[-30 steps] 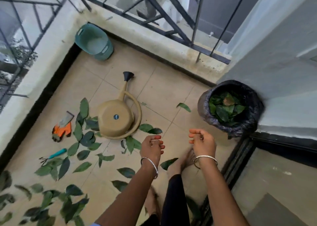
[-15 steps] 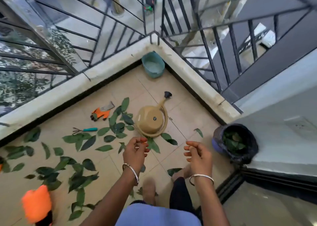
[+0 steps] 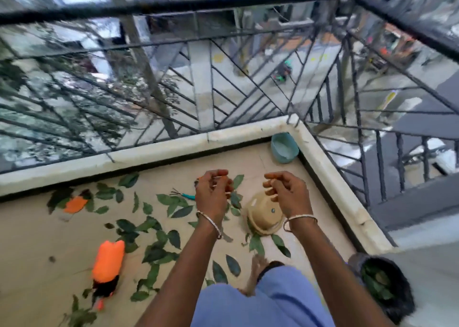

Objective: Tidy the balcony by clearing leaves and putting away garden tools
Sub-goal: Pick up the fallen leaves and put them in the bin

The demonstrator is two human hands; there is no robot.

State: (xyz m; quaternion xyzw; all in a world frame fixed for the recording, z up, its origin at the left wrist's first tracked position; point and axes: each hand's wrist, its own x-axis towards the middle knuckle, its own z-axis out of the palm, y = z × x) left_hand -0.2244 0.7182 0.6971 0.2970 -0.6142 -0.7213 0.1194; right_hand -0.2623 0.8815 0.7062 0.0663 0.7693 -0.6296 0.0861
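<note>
Left grip (image 3: 213,192) and right grip (image 3: 285,192) are held loosely curled, empty, over leaves (image 3: 173,238); bare floor (image 3: 29,235) is seen leftward.

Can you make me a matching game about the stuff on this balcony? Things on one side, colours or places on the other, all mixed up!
Things:
1. watering can
2. tub
3. bin
4. nearest glove

Clues:
A. orange, on the floor at the lower left
B. teal, in the railing corner
C. black bag inside, holding green leaves
D. tan, lying on its side

Pairs: 1-D, 2-B, 3-C, 4-A
</note>
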